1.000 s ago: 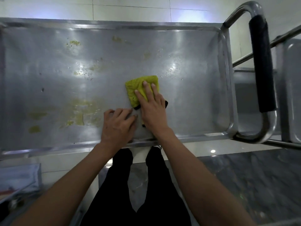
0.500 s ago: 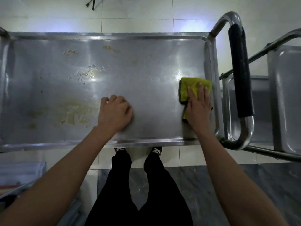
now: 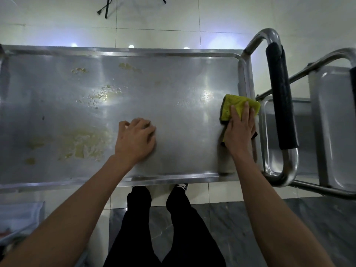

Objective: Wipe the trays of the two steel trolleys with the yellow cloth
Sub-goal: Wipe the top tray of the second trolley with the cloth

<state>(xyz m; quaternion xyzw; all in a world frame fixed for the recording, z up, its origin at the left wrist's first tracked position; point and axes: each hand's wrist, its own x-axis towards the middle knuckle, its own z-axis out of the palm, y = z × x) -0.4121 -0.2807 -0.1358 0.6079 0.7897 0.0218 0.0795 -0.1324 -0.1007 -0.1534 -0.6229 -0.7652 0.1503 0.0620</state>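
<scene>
My right hand presses the yellow cloth flat against the tray, hard by its right edge, about midway between the far and near rims; my fingers lie stretched out over the cloth, pressing rather than gripping. My left hand rests on the tray's bare steel near the middle of the near rim, fingers loosely curled, holding nothing. Yellowish smears cover the tray's left half. The second trolley stands just beyond the handle.
</scene>
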